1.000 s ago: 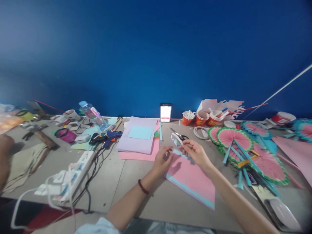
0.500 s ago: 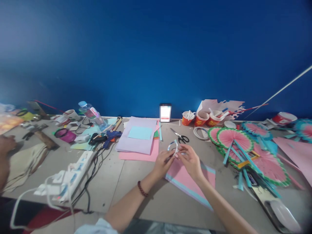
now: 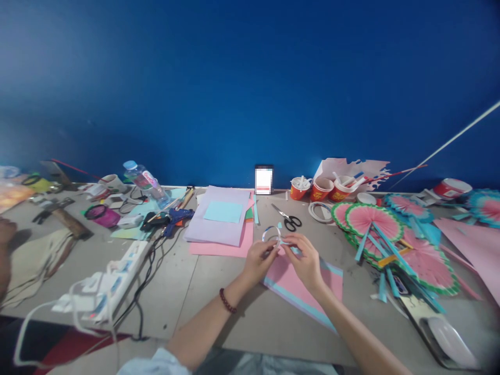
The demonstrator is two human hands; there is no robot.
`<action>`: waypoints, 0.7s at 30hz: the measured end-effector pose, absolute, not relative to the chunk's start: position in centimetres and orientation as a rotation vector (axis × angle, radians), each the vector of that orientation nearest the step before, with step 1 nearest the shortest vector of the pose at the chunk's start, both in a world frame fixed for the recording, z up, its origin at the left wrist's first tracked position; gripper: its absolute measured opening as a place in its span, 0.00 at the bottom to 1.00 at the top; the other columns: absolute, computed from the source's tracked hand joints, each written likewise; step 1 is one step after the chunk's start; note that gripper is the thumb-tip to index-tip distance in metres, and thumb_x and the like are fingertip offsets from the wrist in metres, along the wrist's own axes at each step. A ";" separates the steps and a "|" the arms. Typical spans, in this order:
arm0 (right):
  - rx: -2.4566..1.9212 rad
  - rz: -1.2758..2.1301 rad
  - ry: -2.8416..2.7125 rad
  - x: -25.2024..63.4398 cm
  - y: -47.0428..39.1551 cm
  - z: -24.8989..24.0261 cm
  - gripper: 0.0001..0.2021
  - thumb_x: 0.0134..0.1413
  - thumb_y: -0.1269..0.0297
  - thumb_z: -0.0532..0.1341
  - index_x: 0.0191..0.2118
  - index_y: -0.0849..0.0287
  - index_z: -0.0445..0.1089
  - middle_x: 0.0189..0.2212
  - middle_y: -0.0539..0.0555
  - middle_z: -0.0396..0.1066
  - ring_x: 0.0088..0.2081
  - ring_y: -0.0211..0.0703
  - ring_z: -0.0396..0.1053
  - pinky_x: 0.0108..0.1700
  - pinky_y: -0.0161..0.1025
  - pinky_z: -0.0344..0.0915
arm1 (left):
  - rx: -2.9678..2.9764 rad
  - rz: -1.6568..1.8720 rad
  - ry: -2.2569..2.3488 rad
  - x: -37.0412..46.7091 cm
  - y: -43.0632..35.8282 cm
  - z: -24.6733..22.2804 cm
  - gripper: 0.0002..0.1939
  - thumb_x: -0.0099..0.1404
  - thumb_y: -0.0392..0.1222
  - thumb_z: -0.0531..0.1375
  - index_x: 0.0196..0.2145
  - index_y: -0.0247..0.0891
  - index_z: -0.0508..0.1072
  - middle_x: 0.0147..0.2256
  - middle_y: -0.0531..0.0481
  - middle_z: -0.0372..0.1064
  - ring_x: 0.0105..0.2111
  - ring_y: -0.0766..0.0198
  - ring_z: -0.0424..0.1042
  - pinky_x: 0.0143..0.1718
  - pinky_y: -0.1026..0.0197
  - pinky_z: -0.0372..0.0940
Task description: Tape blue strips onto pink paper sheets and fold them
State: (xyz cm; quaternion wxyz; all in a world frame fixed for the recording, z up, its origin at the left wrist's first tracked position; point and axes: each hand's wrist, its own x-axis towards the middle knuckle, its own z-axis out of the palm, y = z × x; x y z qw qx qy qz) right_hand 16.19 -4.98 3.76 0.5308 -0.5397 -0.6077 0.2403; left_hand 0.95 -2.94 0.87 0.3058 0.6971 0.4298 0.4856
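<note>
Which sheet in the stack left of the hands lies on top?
The small light-blue sheet; it rests on the larger lavender paper, with pink paper beneath.

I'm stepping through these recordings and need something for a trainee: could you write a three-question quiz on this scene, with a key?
1. True or false: the right hand holds the scissors.
2. What shape is the white item that the left hand pinches?
3. Which lies beneath the right hand?
A) a pink sheet with blue bands
B) a power strip
C) a water bottle

Key
1. False; the scissors lie on the table, beyond both hands.
2. A ring.
3. A
</note>
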 end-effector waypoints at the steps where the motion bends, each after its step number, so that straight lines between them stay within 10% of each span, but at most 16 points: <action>1: -1.279 0.591 -1.442 16.2 -4.9 3.7 0.03 0.53 0.61 0.60 0.33 0.47 0.72 0.40 0.54 0.72 0.42 0.49 0.71 0.42 0.48 0.70 | 1.822 1.272 1.137 0.9 -2.9 1.0 0.13 0.63 0.48 0.58 0.39 0.39 0.77 0.31 0.46 0.75 0.31 0.62 0.72 0.33 0.61 0.68; 21: -1.289 0.622 -1.409 15.9 -5.1 2.6 0.04 0.51 0.62 0.62 0.30 0.56 0.72 0.30 0.52 0.74 0.34 0.43 0.72 0.39 0.40 0.68 | 1.598 1.191 1.048 1.2 -3.2 2.4 0.07 0.61 0.38 0.57 0.31 0.35 0.75 0.27 0.49 0.72 0.27 0.66 0.69 0.29 0.66 0.63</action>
